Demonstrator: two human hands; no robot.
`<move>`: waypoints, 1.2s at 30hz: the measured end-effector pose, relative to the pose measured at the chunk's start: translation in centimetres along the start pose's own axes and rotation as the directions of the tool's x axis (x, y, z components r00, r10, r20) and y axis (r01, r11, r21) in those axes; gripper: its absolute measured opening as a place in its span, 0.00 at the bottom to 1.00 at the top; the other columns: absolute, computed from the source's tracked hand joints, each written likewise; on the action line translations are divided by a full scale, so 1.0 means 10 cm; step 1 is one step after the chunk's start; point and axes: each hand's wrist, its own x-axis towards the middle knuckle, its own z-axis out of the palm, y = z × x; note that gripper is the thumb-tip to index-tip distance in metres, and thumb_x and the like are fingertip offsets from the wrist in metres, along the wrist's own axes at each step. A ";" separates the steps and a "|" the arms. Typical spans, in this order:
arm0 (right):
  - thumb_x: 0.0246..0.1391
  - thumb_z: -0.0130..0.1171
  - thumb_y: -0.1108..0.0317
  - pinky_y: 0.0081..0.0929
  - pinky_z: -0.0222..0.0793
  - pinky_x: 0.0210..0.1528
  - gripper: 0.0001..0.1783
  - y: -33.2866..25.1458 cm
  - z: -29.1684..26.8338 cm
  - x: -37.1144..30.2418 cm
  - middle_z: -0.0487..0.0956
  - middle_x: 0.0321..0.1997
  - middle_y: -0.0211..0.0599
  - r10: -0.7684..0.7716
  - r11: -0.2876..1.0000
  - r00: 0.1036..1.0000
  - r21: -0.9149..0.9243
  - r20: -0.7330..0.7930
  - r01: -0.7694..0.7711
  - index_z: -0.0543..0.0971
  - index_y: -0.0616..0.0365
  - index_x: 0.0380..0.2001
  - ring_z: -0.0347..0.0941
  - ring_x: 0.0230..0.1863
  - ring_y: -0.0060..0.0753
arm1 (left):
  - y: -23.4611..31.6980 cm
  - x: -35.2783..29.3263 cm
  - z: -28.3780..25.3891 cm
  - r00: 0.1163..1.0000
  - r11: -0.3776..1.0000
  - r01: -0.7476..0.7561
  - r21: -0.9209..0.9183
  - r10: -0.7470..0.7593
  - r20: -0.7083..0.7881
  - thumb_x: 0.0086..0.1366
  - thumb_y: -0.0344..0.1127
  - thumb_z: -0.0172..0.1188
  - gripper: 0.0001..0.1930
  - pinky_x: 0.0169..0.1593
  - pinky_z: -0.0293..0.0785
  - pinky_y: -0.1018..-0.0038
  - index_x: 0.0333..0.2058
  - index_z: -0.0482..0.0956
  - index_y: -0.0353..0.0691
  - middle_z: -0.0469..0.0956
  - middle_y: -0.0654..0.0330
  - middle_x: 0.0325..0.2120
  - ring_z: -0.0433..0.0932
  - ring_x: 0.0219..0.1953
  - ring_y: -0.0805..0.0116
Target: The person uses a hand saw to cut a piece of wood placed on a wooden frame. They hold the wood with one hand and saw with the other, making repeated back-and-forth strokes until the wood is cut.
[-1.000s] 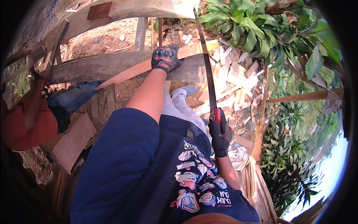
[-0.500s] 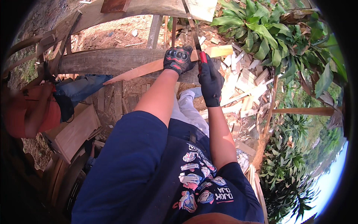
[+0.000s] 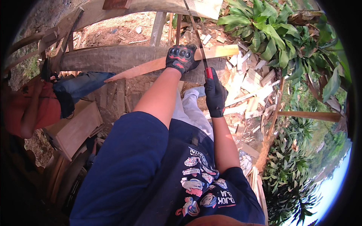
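Observation:
My left hand (image 3: 182,58), in a black glove with hard knuckle guards and red trim, is closed around a long, slightly curved strip of pale wood (image 3: 145,67). The strip lies over a thick weathered plank (image 3: 102,60), with its tapered end to the left and its wide end in sunlight to the right. In my right hand (image 3: 216,92), also gloved in black, is a handsaw (image 3: 199,39) gripped by its red handle. Its long narrow blade points away from me and crosses the strip just right of my left hand. Whether the teeth have cut in cannot be seen.
Another broad plank (image 3: 162,8) lies farther off. Wood offcuts (image 3: 256,83) and sawdust litter the ground at right, beside leafy green plants (image 3: 264,30). At left are another person in a red shirt (image 3: 36,105) and a wooden box (image 3: 77,130).
My right hand has drawn the saw back toward me, so its handle now sits below the strip's near edge. My left hand still holds the strip in nearly the same place.

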 end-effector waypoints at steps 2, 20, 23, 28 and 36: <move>0.80 0.51 0.47 0.50 0.79 0.57 0.30 0.16 0.06 -0.14 0.86 0.62 0.55 0.031 0.999 0.999 0.035 0.009 -0.031 0.75 0.48 0.76 0.86 0.57 0.63 | 0.00 0.00 0.06 1.000 1.000 0.003 0.008 -0.003 0.020 0.66 0.62 0.65 0.25 0.56 0.85 0.53 0.50 0.89 0.51 0.91 0.51 0.45 0.90 0.50 0.49; 0.73 0.58 0.57 0.49 0.78 0.63 0.28 0.58 -0.89 -2.47 0.87 0.61 0.56 0.308 0.947 0.951 0.090 0.022 -0.309 0.79 0.57 0.71 0.85 0.60 0.60 | 0.06 0.02 0.06 0.999 0.998 0.033 0.055 -0.032 -0.008 0.63 0.69 0.68 0.30 0.56 0.85 0.54 0.52 0.88 0.52 0.90 0.53 0.47 0.90 0.50 0.51; 0.73 0.60 0.56 0.47 0.79 0.61 0.30 0.10 -0.90 -1.98 0.88 0.60 0.56 0.238 0.967 0.970 0.110 -0.050 -0.232 0.78 0.59 0.71 0.87 0.58 0.58 | 0.08 0.06 0.05 0.999 0.997 0.036 0.063 -0.038 0.018 0.64 0.68 0.68 0.30 0.56 0.85 0.54 0.54 0.87 0.52 0.90 0.53 0.47 0.90 0.50 0.51; 0.72 0.63 0.57 0.44 0.82 0.53 0.31 -0.54 -0.70 -0.70 0.88 0.57 0.58 0.091 0.990 0.993 0.117 -0.075 -0.082 0.77 0.61 0.72 0.90 0.49 0.55 | 0.07 0.03 -0.02 1.000 0.998 0.016 0.053 -0.016 -0.001 0.64 0.67 0.67 0.30 0.58 0.84 0.53 0.54 0.88 0.52 0.91 0.52 0.47 0.90 0.50 0.49; 0.76 0.57 0.56 0.44 0.80 0.55 0.31 -0.99 -0.29 0.34 0.88 0.52 0.63 0.072 0.986 0.996 0.151 -0.050 -0.064 0.75 0.63 0.73 0.88 0.51 0.55 | -0.02 0.04 0.07 0.999 0.999 -0.037 0.017 0.037 -0.018 0.60 0.50 0.70 0.21 0.54 0.86 0.55 0.49 0.87 0.48 0.91 0.50 0.43 0.91 0.47 0.50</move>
